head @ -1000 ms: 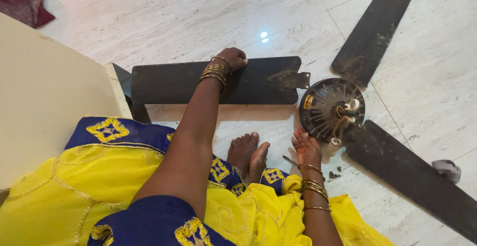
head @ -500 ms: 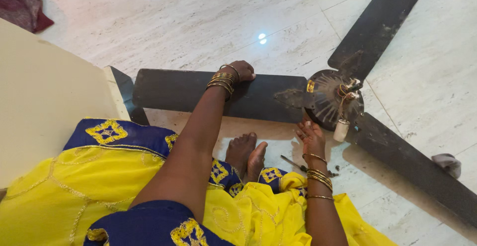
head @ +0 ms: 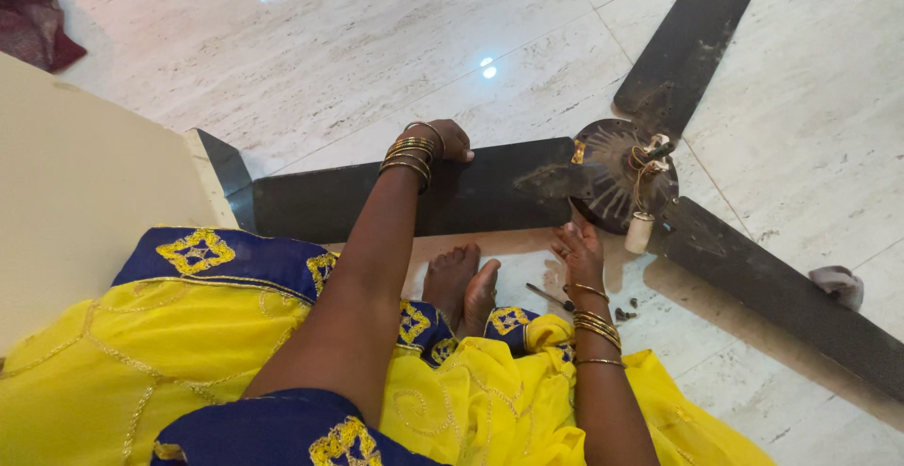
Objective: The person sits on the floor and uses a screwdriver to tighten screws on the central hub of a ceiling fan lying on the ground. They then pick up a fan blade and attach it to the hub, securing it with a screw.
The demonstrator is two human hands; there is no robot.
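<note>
A dark ceiling fan lies on the marble floor, its round motor hub (head: 621,176) showing wires and a white capacitor (head: 640,233). My left hand (head: 443,138) rests on the far edge of the near fan blade (head: 395,198), fingers curled over it. At the hub's lower left rim sits my right hand (head: 579,248), fingers touching the spot where blade meets motor. A second blade (head: 692,38) points away and a third blade (head: 791,297) runs to the lower right.
My bare feet (head: 461,282) sit below the blade amid yellow and blue cloth. A small tool (head: 548,297) and loose screws (head: 623,313) lie on the floor by my right wrist. A cream surface (head: 85,184) stands at left, a grey rag (head: 836,285) at right.
The fan has tilted up and turned toward me; the hub now shows its wired side. My left hand stays on the blade edge, my right hand rose to the hub's rim.
</note>
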